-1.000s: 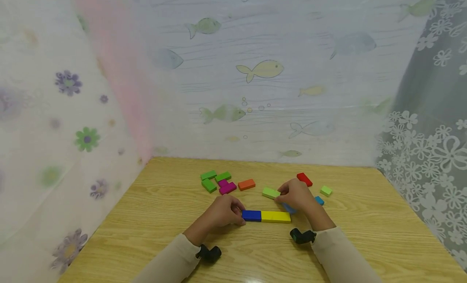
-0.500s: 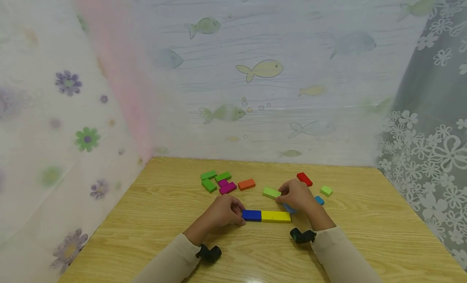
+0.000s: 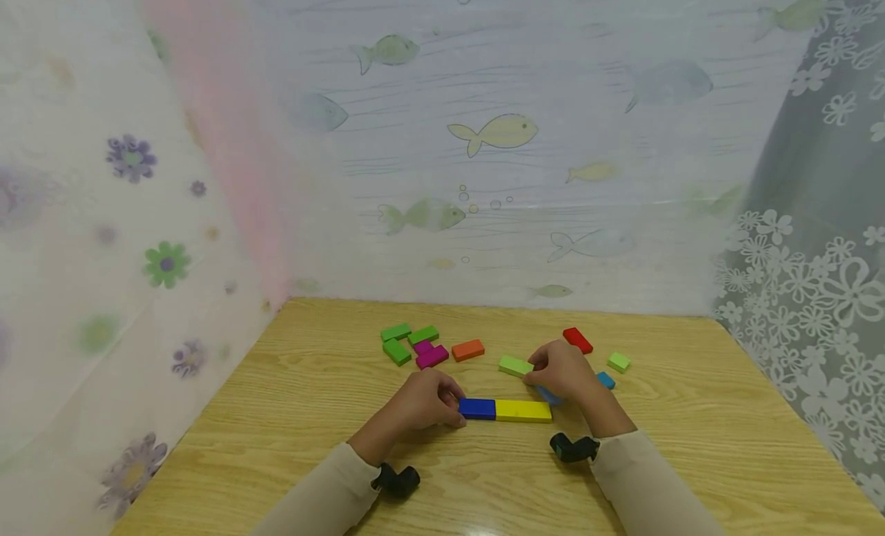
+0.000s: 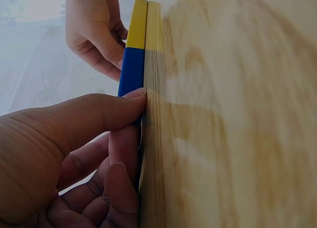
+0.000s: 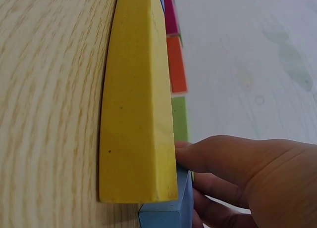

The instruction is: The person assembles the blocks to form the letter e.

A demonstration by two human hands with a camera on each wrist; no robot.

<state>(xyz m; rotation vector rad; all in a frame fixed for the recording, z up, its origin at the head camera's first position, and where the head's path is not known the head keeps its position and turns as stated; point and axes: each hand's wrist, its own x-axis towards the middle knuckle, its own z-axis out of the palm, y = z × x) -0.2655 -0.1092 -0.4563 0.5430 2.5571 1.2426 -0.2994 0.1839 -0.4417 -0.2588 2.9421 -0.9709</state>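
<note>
Head view: fish-print curtain (image 3: pixel 492 130) across the far side, hanging as it did a second ago. Wooden table (image 3: pixel 276 444) before it; layout of blocks almost unchanged over that second.

Left hand (image 3: pixel 425 402): same place as before, thumb on the near side and fingers on the far side, pinching the left end of the dark blue block (image 3: pixel 477 408). Right hand (image 3: pixel 563 371): barely shifted, pinching the right end of the light green block (image 3: pixel 515 366), which has crept very slightly right, if at all.

Yellow block (image 3: pixel 523 411) lies end to end with the dark blue, touching; row neither longer nor shorter. My reading: a brief hold, nothing added to the row yet. Light green lies beyond the yellow, apart from it.

Light blue block (image 3: pixel 550 395) partly hidden by the right hand; whether it touches the yellow, cannot tell. Orange block (image 3: pixel 468 350) at far left of the light green, red block (image 3: pixel 577 340) beyond the right hand, both unmoved. Smallest noted: stubby lime block (image 3: pixel 618 362), far right, likewise unmoved.
</note>
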